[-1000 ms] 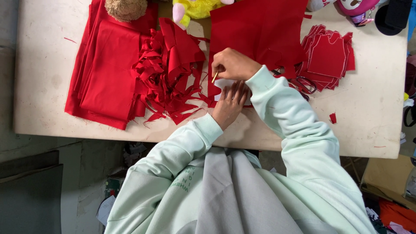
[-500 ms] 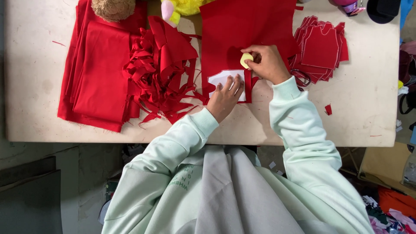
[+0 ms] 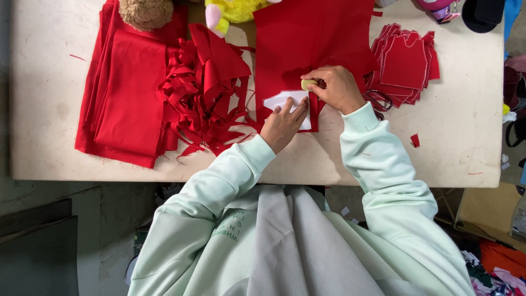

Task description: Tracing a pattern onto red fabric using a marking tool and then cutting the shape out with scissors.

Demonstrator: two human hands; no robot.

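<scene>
Red cloth: big sheet (image 3: 312,38) spread on the pale table (image 3: 466,142), top centre, running off the far edge.
Template: white paper pattern (image 3: 285,101) flat on the sheet's near edge. Long axis roughly left-right, pointed end to the left; right part hidden under the hands.
Left hand (image 3: 282,126): fingers spread flat, pressing the pattern's near-right part down. Holds nothing.
Right hand (image 3: 334,87): curled narrow, pinching a small pale-yellow chalk piece (image 3: 308,84) at the pattern's upper right edge.
Scraps: tangle of red offcut strips (image 3: 205,104) just left of the sheet.
Folded stock: stacked red fabric (image 3: 126,93) further left.
Cut pieces: pile of red shaped pieces (image 3: 405,63) right of the right hand; scissors (image 3: 378,101) partly showing beside the wrist.
Toys: brown plush (image 3: 145,11) and yellow plush (image 3: 235,11) at the far edge.
Delta vs half a second ago: chalk has come down to the pattern's top edge; left hand stays put on the paper.
</scene>
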